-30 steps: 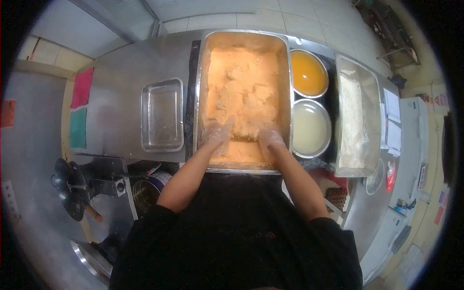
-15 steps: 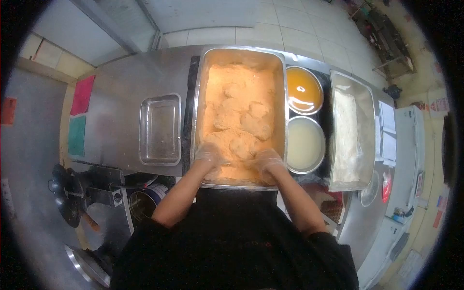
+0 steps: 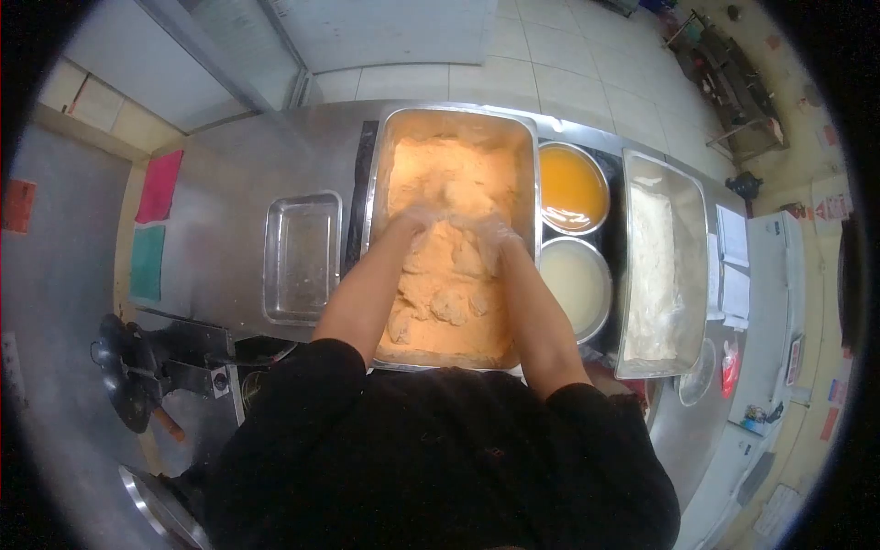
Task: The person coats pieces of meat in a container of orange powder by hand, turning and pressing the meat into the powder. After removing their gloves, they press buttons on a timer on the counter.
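Note:
A deep steel pan (image 3: 375,188) in front of me holds orange breading flour (image 3: 440,160) with several coated pieces of what looks like chicken (image 3: 449,305). Both hands wear clear plastic gloves and reach into the middle of the pan. My left hand (image 3: 420,218) is at the left of a raised, flour-covered lump (image 3: 466,197). On its right is my right hand (image 3: 493,231), near another coated piece. Blur and flour hide the fingers of both hands, so whether they grip anything does not show.
Right of the pan stand a bowl of orange liquid (image 3: 573,186) and a bowl of pale liquid (image 3: 577,284). Beyond them is a long steel tray (image 3: 632,353) with white flour. A shallow metal tray (image 3: 302,257) lies to the left. A wok (image 3: 119,371) is at lower left.
Both hands have moved from the near end of the pan to its middle, away from me. Coated pieces now show at the near end, and flour around the hands is disturbed.

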The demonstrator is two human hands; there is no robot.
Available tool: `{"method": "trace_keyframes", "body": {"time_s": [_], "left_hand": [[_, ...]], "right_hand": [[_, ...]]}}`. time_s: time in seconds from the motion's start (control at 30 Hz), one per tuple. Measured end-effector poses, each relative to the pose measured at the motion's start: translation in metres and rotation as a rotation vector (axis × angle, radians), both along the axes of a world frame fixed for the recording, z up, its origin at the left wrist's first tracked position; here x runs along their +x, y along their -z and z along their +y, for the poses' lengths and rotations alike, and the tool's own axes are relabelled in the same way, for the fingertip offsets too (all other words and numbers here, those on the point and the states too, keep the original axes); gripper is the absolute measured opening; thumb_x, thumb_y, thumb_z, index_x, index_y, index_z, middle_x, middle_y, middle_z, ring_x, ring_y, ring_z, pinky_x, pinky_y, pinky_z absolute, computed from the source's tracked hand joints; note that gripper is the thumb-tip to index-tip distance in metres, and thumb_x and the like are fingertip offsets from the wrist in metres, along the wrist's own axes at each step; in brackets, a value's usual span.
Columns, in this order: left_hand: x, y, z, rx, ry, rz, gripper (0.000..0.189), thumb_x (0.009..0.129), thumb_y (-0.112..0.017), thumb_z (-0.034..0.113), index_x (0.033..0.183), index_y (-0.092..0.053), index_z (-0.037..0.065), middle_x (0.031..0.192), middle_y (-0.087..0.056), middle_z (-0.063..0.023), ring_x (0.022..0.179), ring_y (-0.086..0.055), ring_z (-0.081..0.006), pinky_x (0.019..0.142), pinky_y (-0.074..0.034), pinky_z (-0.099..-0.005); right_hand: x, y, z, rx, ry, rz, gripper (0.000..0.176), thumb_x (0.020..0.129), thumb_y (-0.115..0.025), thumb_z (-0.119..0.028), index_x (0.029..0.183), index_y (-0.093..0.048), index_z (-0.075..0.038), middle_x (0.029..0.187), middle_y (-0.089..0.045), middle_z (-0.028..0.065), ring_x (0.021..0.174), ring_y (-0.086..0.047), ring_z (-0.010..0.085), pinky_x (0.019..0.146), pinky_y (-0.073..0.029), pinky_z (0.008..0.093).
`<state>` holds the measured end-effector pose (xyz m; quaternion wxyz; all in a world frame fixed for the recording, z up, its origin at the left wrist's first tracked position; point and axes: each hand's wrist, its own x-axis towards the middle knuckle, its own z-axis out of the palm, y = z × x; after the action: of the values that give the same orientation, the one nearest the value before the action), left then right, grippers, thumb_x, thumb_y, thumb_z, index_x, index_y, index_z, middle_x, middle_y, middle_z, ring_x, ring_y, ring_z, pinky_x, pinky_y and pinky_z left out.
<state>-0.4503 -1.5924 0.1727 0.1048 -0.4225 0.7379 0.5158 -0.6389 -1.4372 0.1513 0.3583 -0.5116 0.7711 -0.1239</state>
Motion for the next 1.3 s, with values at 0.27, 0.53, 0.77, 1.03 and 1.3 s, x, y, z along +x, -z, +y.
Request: {"method": "trace_keyframes", "body": {"time_s": [0.27, 0.53, 0.77, 1.03, 1.3], "left_hand": [[0.03, -0.027, 0.039, -0.122, -0.124, -0.23, 0.055, 0.103, -0.059, 0.048, 0.138, -0.068, 0.007, 0.137, -0.07, -0.0158, 0.126, -0.066, -0.0296, 0.105, -0.049, -0.0422], [0.067, 0.001, 0.061, 0.06, 0.157, -0.114, 0.062, 0.097, -0.061, 0.055, 0.137, -0.068, 0.009, 0.135, -0.07, -0.015, 0.122, -0.067, -0.0272, 0.101, -0.05, -0.0404], [0.051, -0.072, 0.069, 0.008, -0.214, -0.191, 0.067, 0.104, -0.049, 0.06, 0.142, -0.065, 0.007, 0.144, -0.065, -0.0192, 0.133, -0.061, -0.0339, 0.11, -0.047, -0.0425], [0.084, -0.053, 0.108, -0.02, 0.303, -0.273, 0.088, 0.09, -0.067, 0.07, 0.146, -0.06, 0.001, 0.145, -0.061, -0.0263, 0.133, -0.06, -0.0367, 0.112, -0.046, -0.0447], [0.084, -0.092, 0.112, 0.122, -0.612, -0.074, 0.088, 0.085, -0.072, 0.071, 0.137, -0.067, -0.001, 0.133, -0.07, -0.0237, 0.121, -0.068, -0.0355, 0.1, -0.052, -0.0451]], "right_hand": [[0.019, -0.026, 0.007, 0.123, 0.439, -0.325, 0.077, 0.088, -0.079, -0.051, 0.148, -0.059, -0.007, 0.148, -0.06, 0.0175, 0.134, -0.057, 0.0311, 0.112, -0.046, 0.0397], [0.068, -0.112, 0.058, 0.365, 0.279, -0.372, 0.085, 0.085, -0.083, -0.054, 0.147, -0.058, -0.001, 0.15, -0.057, 0.019, 0.138, -0.051, 0.0333, 0.113, -0.043, 0.0414], [0.057, -0.12, 0.05, 0.246, 0.665, -0.906, 0.076, 0.08, -0.092, -0.039, 0.141, -0.061, -0.004, 0.133, -0.065, 0.012, 0.123, -0.059, 0.0284, 0.102, -0.049, 0.0422], [0.105, -0.147, 0.094, 0.109, 0.405, -0.691, 0.053, 0.086, -0.086, -0.036, 0.124, -0.07, -0.003, 0.116, -0.07, 0.0096, 0.114, -0.066, 0.0261, 0.102, -0.051, 0.0393], [0.094, -0.105, 0.11, 0.219, 0.392, -0.122, 0.067, 0.091, -0.071, -0.054, 0.13, -0.068, 0.0, 0.128, -0.068, 0.0171, 0.125, -0.063, 0.0314, 0.108, -0.048, 0.0418]]}}
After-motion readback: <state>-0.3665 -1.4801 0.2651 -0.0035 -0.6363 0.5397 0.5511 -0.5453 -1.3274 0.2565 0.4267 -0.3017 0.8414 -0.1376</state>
